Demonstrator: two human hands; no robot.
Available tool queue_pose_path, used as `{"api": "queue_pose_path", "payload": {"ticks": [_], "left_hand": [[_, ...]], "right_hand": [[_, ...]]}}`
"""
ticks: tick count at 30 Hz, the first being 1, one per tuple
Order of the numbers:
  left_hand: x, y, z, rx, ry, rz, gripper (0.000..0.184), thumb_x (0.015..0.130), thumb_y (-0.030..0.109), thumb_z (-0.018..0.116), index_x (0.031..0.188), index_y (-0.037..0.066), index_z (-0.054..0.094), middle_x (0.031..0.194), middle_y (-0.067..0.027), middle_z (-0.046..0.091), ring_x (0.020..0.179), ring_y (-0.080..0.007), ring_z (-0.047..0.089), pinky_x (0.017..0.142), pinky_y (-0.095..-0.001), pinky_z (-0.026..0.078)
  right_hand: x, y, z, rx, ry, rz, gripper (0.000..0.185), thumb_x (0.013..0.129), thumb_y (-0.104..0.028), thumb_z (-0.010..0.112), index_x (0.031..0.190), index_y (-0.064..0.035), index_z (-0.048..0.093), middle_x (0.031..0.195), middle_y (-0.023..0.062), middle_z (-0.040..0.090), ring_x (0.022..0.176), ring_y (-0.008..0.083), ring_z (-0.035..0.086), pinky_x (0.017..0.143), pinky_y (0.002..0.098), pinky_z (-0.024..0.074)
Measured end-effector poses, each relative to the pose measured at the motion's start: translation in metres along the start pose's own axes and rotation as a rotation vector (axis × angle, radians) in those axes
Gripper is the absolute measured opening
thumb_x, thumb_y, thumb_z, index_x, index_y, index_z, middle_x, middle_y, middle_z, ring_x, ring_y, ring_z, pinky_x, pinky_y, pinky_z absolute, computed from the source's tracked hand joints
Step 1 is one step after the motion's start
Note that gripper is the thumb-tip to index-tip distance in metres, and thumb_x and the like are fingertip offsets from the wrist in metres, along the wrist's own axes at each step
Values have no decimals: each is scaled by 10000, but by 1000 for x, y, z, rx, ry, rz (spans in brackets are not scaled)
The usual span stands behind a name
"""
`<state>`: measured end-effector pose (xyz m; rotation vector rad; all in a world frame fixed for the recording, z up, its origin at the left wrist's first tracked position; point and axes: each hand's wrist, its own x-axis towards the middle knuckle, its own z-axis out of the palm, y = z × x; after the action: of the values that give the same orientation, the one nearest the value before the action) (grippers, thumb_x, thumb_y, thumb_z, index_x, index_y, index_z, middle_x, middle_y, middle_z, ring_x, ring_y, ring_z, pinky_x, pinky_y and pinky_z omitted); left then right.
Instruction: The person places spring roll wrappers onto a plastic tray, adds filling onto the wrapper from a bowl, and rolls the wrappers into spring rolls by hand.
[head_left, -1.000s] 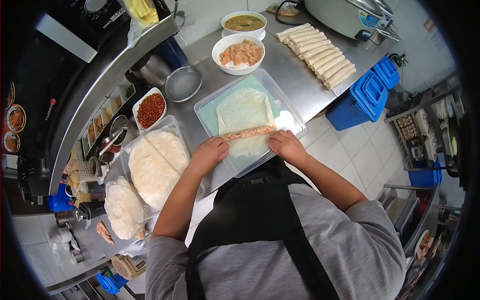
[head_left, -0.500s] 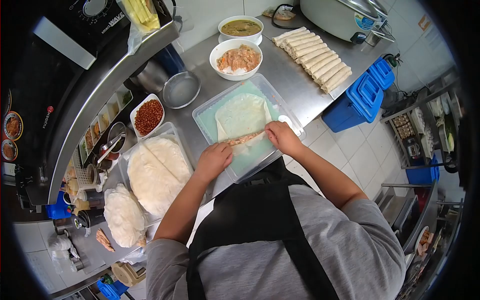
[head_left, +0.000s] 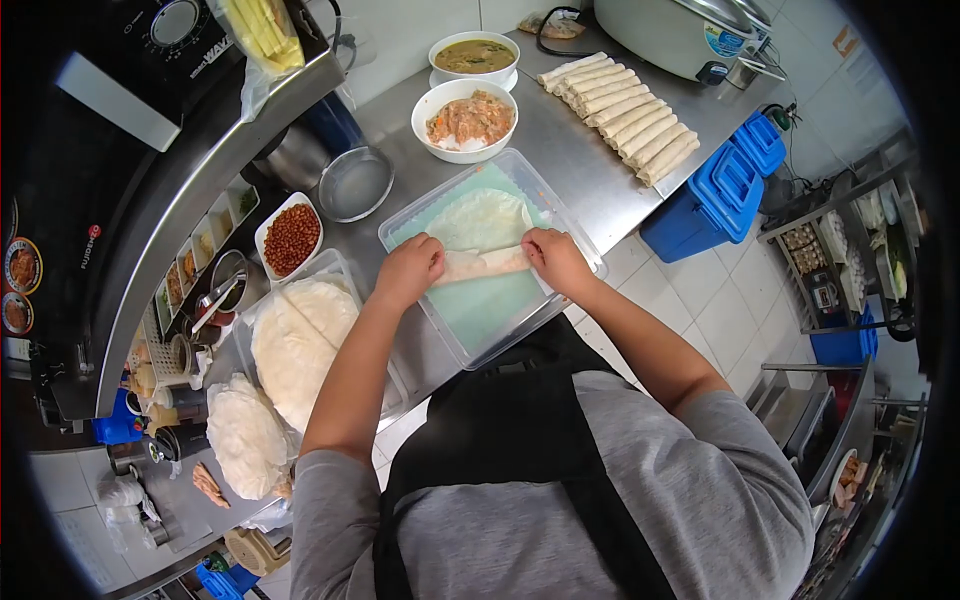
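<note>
A thin pale spring roll wrapper [head_left: 482, 215] lies on a green sheet in a clear plastic lid [head_left: 470, 345]. Its near edge is folded up over the filling, forming a partly rolled tube. My left hand [head_left: 410, 268] pinches the tube's left end, and my right hand [head_left: 556, 261] pinches the right end. The fingers of both hands are closed on the wrapper. Just beyond the lid stands a white bowl [head_left: 423, 128] of pinkish ground filling [head_left: 472, 120]. Finished rolls [head_left: 622, 112] lie in a row on the steel counter to the far right.
A tub [head_left: 395, 385] with stacked wrappers [head_left: 305, 345] stands left of my left arm. Beyond it are a dish of reddish-brown nuts or beans [head_left: 292, 240] and a round metal pan [head_left: 356, 186]. A bowl of greenish liquid [head_left: 474, 56], a large cooker [head_left: 665, 40] and blue bins [head_left: 700, 210] stand farther off.
Both hands have moved away from my body, carrying the wrapper's near edge up and over the filling strip. The filling, exposed before, is now covered.
</note>
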<state>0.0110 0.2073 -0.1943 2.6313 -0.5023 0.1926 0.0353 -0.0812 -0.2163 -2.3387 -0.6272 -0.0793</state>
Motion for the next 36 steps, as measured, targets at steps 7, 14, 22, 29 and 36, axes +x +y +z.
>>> {"api": "queue_pose_path", "payload": {"ticks": [7, 14, 22, 29, 36], "left_hand": [[-3, 13, 13, 40, 73, -83, 151, 847, 141, 657, 985, 80, 643, 1007, -108, 640, 963, -296, 628, 825, -404, 522], [-12, 46, 31, -66, -37, 168, 462, 812, 140, 744, 1249, 49, 625, 1190, -166, 626, 1114, -362, 584, 978, -447, 461], [-10, 45, 49, -123, -47, 104, 465, 814, 10, 708, 1268, 46, 614, 1125, -162, 585, 1066, -360, 562, 950, -427, 450], [-3, 49, 41, -197, -144, -57, 293, 786, 2, 731, 1053, -17, 614, 1030, -161, 564, 989, -361, 570, 896, -426, 468], [14, 75, 52, -192, -186, 115, 364, 750, 44, 774, 1064, -29, 605, 1042, -168, 578, 1013, -367, 568, 915, -441, 456]], "right_hand": [[9, -7, 9, -142, 82, 137, 67, 860, -94, 595, 918, -85, 627, 898, 97, 663, 916, 309, 637, 767, 452, 448], [8, 14, 44, -50, 353, -193, 138, 822, -123, 586, 910, -24, 624, 929, 185, 589, 880, 370, 576, 799, 460, 473], [-10, -16, 55, -370, 104, -290, 165, 836, -242, 592, 937, -149, 682, 971, 24, 602, 1021, 193, 567, 864, 380, 431], [-8, -17, 53, -338, 78, -217, 204, 822, -300, 632, 944, -159, 715, 1030, 32, 625, 1075, 210, 567, 863, 427, 454], [49, -11, 30, -91, 52, -140, 231, 762, -266, 704, 827, -45, 710, 937, 146, 662, 876, 344, 665, 731, 457, 545]]}}
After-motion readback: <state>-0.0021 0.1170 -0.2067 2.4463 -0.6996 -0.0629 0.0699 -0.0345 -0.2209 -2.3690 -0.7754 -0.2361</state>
